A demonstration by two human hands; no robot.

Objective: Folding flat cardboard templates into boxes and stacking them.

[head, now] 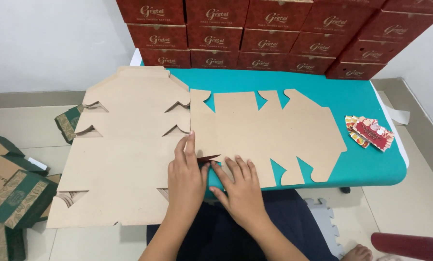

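A flat die-cut brown cardboard box blank point(269, 130) lies unfolded on a teal table point(366, 164). To its left a stack of several similar blanks point(124, 150) overhangs the table's edge. My left hand point(186, 176) rests flat at the blank's near left corner, beside the stack. My right hand point(240, 191) presses its spread fingers on the blank's near edge. Between my two hands a small flap point(207, 158) is bent up and shows a dark red underside.
Several red printed boxes point(274, 34) are stacked in rows at the table's far side. A small pile of red cards point(371, 131) lies near the right edge. Folded green-and-gold boxes point(13, 193) sit on the tiled floor at the left. A red roll point(409, 246) lies at the lower right.
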